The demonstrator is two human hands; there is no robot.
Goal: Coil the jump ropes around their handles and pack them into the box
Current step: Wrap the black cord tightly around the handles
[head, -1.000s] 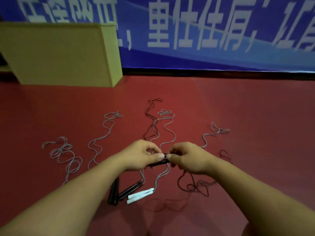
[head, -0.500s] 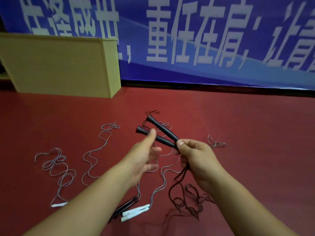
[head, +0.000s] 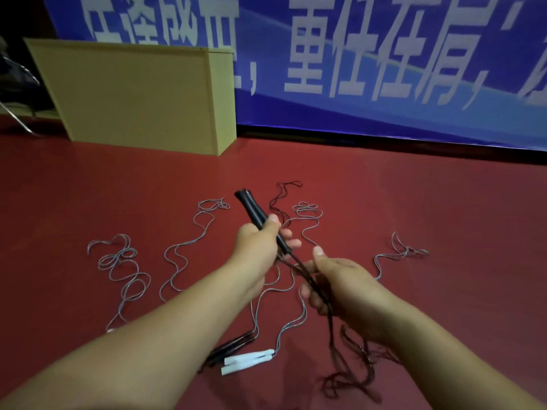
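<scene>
My left hand [head: 260, 247] grips two black handles [head: 251, 207] held side by side, their ends pointing up and away from me. Their dark rope [head: 334, 335] runs from the handles through my right hand [head: 340, 287], whose fingers curl round the strands, then hangs in a loose tangle down to the red floor. The tan cardboard box [head: 133, 96] stands at the back left against the wall.
Several other jump ropes lie spread on the red floor [head: 414, 202]: grey ropes [head: 124, 267] at the left and centre, a pair of white handles [head: 247, 361] and another black pair [head: 228, 346] below my left forearm. A blue banner [head: 384, 63] covers the wall behind.
The black handles have passed from my right hand into my left and now lie together instead of splayed. My right hand has slid down onto the rope.
</scene>
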